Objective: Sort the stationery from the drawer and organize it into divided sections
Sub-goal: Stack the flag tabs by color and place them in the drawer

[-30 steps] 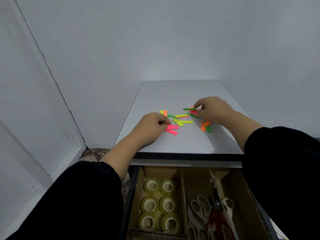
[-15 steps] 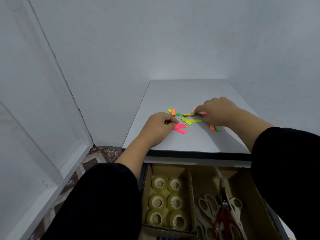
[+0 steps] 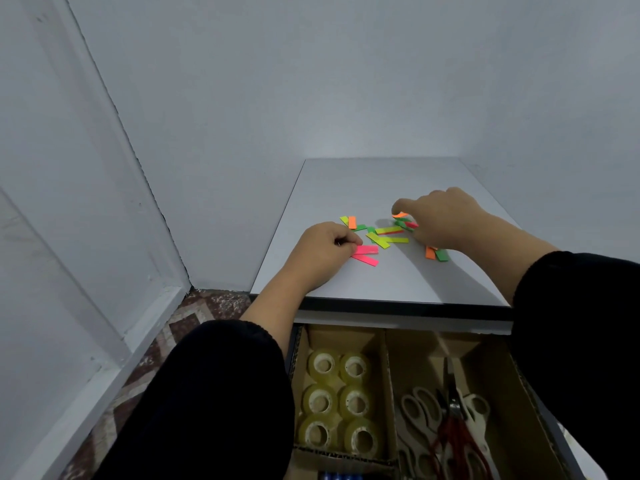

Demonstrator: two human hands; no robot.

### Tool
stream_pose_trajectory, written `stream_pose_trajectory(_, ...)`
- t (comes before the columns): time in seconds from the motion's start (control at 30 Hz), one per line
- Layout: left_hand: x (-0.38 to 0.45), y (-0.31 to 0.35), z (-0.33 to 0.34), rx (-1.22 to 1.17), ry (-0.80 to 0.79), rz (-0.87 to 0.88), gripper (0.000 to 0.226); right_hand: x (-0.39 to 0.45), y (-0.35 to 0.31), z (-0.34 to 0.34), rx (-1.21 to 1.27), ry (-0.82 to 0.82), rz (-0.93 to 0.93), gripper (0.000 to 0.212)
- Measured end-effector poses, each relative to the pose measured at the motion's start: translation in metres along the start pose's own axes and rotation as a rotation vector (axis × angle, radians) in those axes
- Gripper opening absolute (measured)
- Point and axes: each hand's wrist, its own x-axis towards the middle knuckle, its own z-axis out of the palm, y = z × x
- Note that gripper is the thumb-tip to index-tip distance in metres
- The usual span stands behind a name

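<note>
Near the bench's (image 3: pixel 346 188) left edge, the left hand (image 3: pixel 322 252) is curled, pinching two pink strips (image 3: pixel 366 253). Loose coloured strips (image 3: pixel 384 235) lie mid-bench. The right hand (image 3: pixel 443 220), fingers bent, lifts an orange strip (image 3: pixel 400 214) off the pile. Below the front edge, the drawer (image 3: pixel 498 375) holds tape rolls (image 3: pixel 337 400) and scissors (image 3: pixel 446 420).

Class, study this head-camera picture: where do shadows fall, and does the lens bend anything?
Head view: soft, even light; faint shadows lie on the tabletop beneath the right hand and left hand. The wide lens bows the wall corner and table edges; no glare.
</note>
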Motion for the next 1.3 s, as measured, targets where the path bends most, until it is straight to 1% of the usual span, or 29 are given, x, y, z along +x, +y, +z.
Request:
stream_pose_trajectory(0.13, 0.0, -0.001, 0.0, -0.006, -0.003, -0.003, 0.019, 0.002, -0.004, -0.001, 0.016, -0.084, 0.002, 0.037)
stream_pose_trajectory(0.3, 0.001, -0.001, 0.0, -0.012, 0.0, -0.009, 0.019, 0.003, -0.006, -0.006, 0.146, -0.216, 0.057, 0.045)
stream_pose_trajectory(0.37, 0.0, -0.001, 0.0, -0.006, -0.002, -0.004, 0.019, 0.001, -0.005, -0.009, 0.188, -0.241, 0.066, 0.046)
stream_pose_trajectory(0.47, 0.0, -0.001, 0.0, -0.004, -0.006, -0.002, 0.019, 0.001, -0.001, -0.011, 0.23, -0.256, 0.086, 0.045)
stream_pose_trajectory(0.57, 0.0, -0.001, 0.0, -0.012, -0.007, -0.007, 0.018, 0.001, 0.007, -0.009, 0.339, -0.17, 0.142, 0.038)
stream_pose_trajectory(0.63, 0.001, -0.001, 0.0, -0.021, -0.004, -0.011, 0.018, 0.005, 0.011, -0.007, 0.421, -0.107, 0.221, 0.035)
stream_pose_trajectory(0.7, 0.001, -0.002, 0.0, -0.03, 0.002, -0.015, 0.018, 0.01, 0.013, -0.005, 0.492, -0.089, 0.297, 0.028)
stream_pose_trajectory(0.77, 0.001, -0.001, 0.0, -0.039, 0.005, -0.018, 0.017, 0.014, 0.011, -0.001, 0.544, -0.139, 0.338, 0.023)
stream_pose_trajectory(0.83, 0.0, -0.001, 0.0, -0.034, 0.003, -0.02, 0.018, 0.016, 0.007, 0.003, 0.591, -0.187, 0.373, 0.026)
stream_pose_trajectory(0.93, 0.0, 0.0, 0.0, -0.009, -0.005, -0.01, 0.02, 0.018, 0.004, 0.002, 0.612, -0.195, 0.436, 0.029)
stream_pose_trajectory(1.03, 0.001, 0.0, -0.001, 0.012, -0.009, -0.002, 0.021, 0.018, -0.001, -0.006, 0.672, -0.291, 0.494, 0.018)
stream_pose_trajectory(1.1, 0.001, 0.0, 0.0, 0.016, -0.006, 0.003, 0.02, 0.018, 0.0, -0.006, 0.665, -0.319, 0.48, 0.021)
stream_pose_trajectory(1.13, 0.001, 0.0, 0.0, 0.015, -0.003, 0.004, 0.02, 0.019, 0.002, -0.003, 0.692, -0.295, 0.464, 0.022)
stream_pose_trajectory(1.2, 0.0, 0.0, 0.0, 0.014, 0.003, 0.006, 0.02, 0.014, 0.003, -0.002, 0.848, -0.247, 0.479, 0.011)
stream_pose_trajectory(1.23, 0.0, 0.0, 0.0, 0.015, 0.002, 0.006, 0.019, 0.012, 0.005, 0.0, 0.879, -0.212, 0.476, 0.01)
stream_pose_trajectory(1.3, 0.001, 0.0, 0.0, 0.014, -0.001, 0.007, 0.02, 0.014, 0.009, 0.005, 0.786, -0.092, 0.449, 0.022)
